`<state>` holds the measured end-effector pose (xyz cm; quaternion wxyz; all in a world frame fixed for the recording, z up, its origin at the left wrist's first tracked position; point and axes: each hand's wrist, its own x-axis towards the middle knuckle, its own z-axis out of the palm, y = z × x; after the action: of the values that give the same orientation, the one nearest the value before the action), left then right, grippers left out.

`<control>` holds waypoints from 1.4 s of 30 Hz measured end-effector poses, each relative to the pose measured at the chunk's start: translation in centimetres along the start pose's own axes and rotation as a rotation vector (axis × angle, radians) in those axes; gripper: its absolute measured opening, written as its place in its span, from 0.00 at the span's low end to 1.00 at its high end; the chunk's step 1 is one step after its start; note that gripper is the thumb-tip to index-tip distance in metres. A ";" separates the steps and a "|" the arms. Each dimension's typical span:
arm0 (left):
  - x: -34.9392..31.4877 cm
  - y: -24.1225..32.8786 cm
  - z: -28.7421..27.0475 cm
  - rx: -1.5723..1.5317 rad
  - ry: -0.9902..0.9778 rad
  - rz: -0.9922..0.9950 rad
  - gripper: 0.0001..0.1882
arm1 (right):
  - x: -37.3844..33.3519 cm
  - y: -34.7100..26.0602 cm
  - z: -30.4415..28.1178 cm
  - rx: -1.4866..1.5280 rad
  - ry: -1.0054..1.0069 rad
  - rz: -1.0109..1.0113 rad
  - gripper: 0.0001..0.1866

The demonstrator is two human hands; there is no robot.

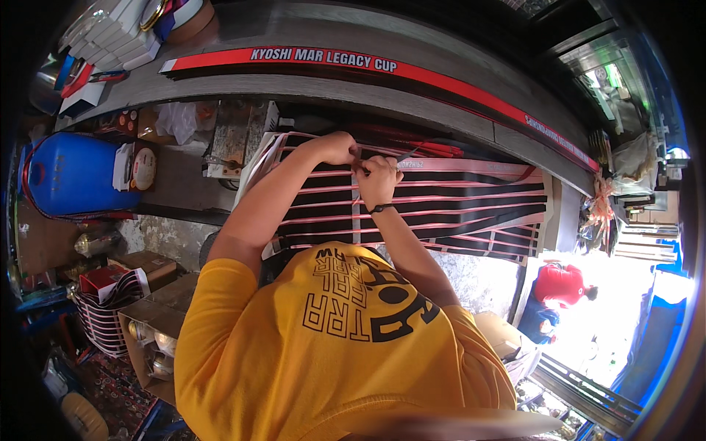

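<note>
A large sheet (pixel 456 195) printed with black bands and thin red and white stripes hangs over the near side of the counter, in front of my body. My left hand (pixel 338 148) is closed at the sheet's upper edge, pinching it. Just right of it, my right hand (pixel 379 180) grips dark-handled scissors (pixel 363 170); a thin pointed blade seems to stick out past the fingers to the right. The two hands almost touch. My fingers hide the exact spot where blade and sheet meet.
A long red printed strip (pixel 323 60) lies along the grey counter (pixel 294 90) beyond my hands. White boxes (pixel 114 37) are stacked at the far left. A blue container (pixel 77 173) stands on the left, above cardboard boxes (pixel 158 316). A person in red (pixel 560 285) is outside at right.
</note>
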<state>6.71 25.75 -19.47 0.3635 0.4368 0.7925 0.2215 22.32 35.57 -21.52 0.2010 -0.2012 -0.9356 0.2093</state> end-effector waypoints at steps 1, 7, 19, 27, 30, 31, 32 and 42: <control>-0.1 0.1 -0.2 0.001 -0.020 -0.010 0.16 | 0.0 0.1 0.0 0.014 -0.014 0.038 0.05; 0.2 1.0 -1.7 0.013 -0.107 0.006 0.18 | 0.2 -0.1 -0.7 0.016 -0.070 0.072 0.04; 1.6 0.0 -0.6 -0.068 -0.109 0.063 0.17 | 0.0 -1.1 -1.3 0.046 0.021 0.010 0.05; 1.4 -0.9 -0.1 -0.069 -0.059 -0.040 0.10 | -1.1 -0.8 -1.6 0.103 0.026 -0.131 0.02; 0.3 -0.5 0.2 0.011 0.172 0.121 0.08 | -1.2 0.3 -1.2 0.130 -0.038 -0.052 0.04; -0.2 -0.2 0.4 -0.003 0.270 0.161 0.08 | -1.1 0.8 -1.0 0.131 -0.035 -0.061 0.04; -0.9 0.0 0.6 -0.012 0.363 0.189 0.07 | -0.8 1.2 -0.7 0.123 -0.038 -0.057 0.05; -5.1 1.2 3.3 -0.168 0.308 0.083 0.23 | 1.2 2.0 -0.6 0.339 -0.005 -0.205 0.14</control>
<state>11.68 22.17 -18.81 0.2636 0.3979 0.7989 0.3660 22.21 37.99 -21.61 0.2502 -0.0673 -0.9030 0.3428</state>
